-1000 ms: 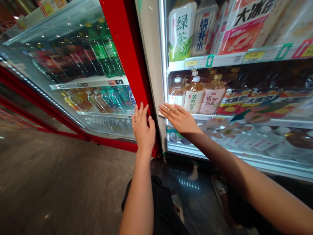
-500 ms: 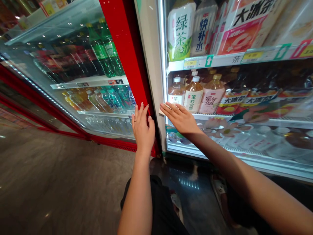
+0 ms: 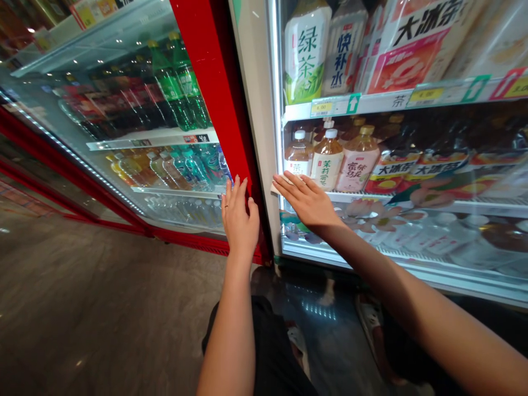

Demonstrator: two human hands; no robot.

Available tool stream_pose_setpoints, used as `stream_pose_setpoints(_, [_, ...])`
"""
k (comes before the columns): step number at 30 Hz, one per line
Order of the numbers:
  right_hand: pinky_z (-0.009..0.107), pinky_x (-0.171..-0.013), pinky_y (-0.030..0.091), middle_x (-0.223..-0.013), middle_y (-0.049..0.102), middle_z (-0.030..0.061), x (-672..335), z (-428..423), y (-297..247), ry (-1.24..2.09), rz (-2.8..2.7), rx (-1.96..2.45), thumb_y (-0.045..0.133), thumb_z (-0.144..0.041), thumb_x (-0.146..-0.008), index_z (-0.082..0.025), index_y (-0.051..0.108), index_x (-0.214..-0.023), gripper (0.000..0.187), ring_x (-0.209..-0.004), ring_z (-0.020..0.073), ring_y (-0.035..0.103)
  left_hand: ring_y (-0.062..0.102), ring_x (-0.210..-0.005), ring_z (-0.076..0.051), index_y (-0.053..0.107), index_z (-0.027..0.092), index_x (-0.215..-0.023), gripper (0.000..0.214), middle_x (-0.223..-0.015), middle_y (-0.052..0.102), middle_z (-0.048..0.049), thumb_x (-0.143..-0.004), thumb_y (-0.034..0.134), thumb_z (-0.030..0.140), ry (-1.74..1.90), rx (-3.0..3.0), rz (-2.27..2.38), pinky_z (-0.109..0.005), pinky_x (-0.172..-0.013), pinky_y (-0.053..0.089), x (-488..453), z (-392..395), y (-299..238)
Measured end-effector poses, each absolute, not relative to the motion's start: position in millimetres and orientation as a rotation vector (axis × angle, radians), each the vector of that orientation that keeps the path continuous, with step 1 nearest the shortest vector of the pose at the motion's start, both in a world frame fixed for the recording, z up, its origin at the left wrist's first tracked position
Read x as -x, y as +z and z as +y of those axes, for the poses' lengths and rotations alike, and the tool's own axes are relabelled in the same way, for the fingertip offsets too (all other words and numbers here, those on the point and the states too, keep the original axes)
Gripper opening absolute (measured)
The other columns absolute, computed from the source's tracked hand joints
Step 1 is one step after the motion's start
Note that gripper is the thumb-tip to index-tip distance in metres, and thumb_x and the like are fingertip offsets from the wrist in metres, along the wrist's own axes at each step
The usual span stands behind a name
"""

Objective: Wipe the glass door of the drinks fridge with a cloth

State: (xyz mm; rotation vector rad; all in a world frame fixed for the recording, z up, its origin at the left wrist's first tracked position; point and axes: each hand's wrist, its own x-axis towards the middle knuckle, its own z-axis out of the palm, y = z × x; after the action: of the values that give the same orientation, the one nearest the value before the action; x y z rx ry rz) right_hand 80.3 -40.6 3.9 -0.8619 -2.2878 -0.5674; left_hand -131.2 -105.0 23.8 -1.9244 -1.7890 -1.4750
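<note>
The person's two bare hands are apart, both open with the fingers stretched, and they do not grip anything. The left hand [image 3: 240,223] lies flat against the long red metal frame [image 3: 214,93] of a glass-door drinks cooler, with its fingertips pointing up. The right hand [image 3: 304,201] is spread on the glass of the next cooler door, and under its fingertips there is a small white piece of cloth or paper [image 3: 277,187]; I cannot tell which material it is. This white piece sits close beside the narrow pale door frame [image 3: 256,126], which stands between the two hands. Behind the glass, near the right hand, are a brown-capped bottle of jasmine tea [image 3: 327,159] and a pink-labelled plastic bottle [image 3: 358,162] on a white shelf [image 3: 350,196]. Green plastic soda bottles [image 3: 173,88] stand behind the glass at left.
</note>
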Motion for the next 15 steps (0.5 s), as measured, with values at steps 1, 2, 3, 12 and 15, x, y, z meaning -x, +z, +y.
stream_pose_setpoints(1, [0.045, -0.14, 0.032, -0.181, 0.035, 0.0003, -77.4, -39.9, 3.4, -0.573, -2.289, 0.857, 0.041, -0.005, -0.108, -0.031, -0.018, -0.174, 0.092, -0.167, 0.0194, 0.036, 0.033, -0.169, -0.025, 0.059, 0.028, -0.157, 0.057, -0.173, 0.052, -0.0042, -0.103, 0.047, 0.017, -1.474, 1.924, -1.791, -0.057, -0.14, 0.023, 131.5, -104.9, 23.7])
stream_pose_setpoints(2, [0.045, -0.14, 0.033, -0.18, 0.037, 0.001, -74.4, -38.6, 2.4, -0.579, -2.295, 0.848, 0.04, -0.005, -0.108, -0.03, -0.019, -0.174, 0.092, -0.167, 0.0192, 0.036, 0.033, -0.169, -0.025, 0.059, 0.027, -0.157, 0.057, -0.173, 0.051, -0.0047, -0.103, 0.047, 0.017, -1.472, 1.926, -1.793, -0.057, -0.14, 0.023, 131.5, -104.6, 23.6])
stream_pose_setpoints(3, [0.044, -0.14, 0.034, -0.18, 0.038, 0.0016, -71.9, -37.2, 1.1, -0.583, -2.309, 0.832, 0.04, -0.005, -0.108, -0.029, -0.02, -0.174, 0.092, -0.167, 0.0188, 0.036, 0.034, -0.169, -0.025, 0.059, 0.027, -0.157, 0.056, -0.173, 0.051, -0.005, -0.103, 0.048, 0.017, -1.468, 1.93, -1.794, -0.058, -0.14, 0.023, 131.1, -104.3, 23.4])
stream_pose_setpoints(12, [0.046, -0.137, 0.039, -0.179, 0.039, 0.0017, -74.7, -37.9, 7.3, -0.625, -2.31, 0.835, 0.04, -0.006, -0.109, -0.028, -0.02, -0.174, 0.091, -0.167, 0.0191, 0.037, 0.034, -0.168, -0.025, 0.06, 0.028, -0.155, 0.056, -0.172, 0.052, -0.0038, -0.103, 0.048, 0.016, -1.489, 1.925, -1.779, -0.057, -0.14, 0.022, 126.2, -105.8, 24.8])
stream_pose_setpoints(15, [0.047, -0.139, 0.035, -0.18, 0.037, 0.0023, -65.5, -36.0, 8.8, -0.605, -2.305, 0.823, 0.039, -0.005, -0.109, -0.027, -0.021, -0.173, 0.091, -0.167, 0.0193, 0.035, 0.033, -0.169, -0.024, 0.06, 0.03, -0.156, 0.056, -0.173, 0.052, -0.0028, -0.103, 0.049, 0.016, -1.495, 1.93, -1.784, -0.057, -0.141, 0.021, 126.6, -105.4, 25.3])
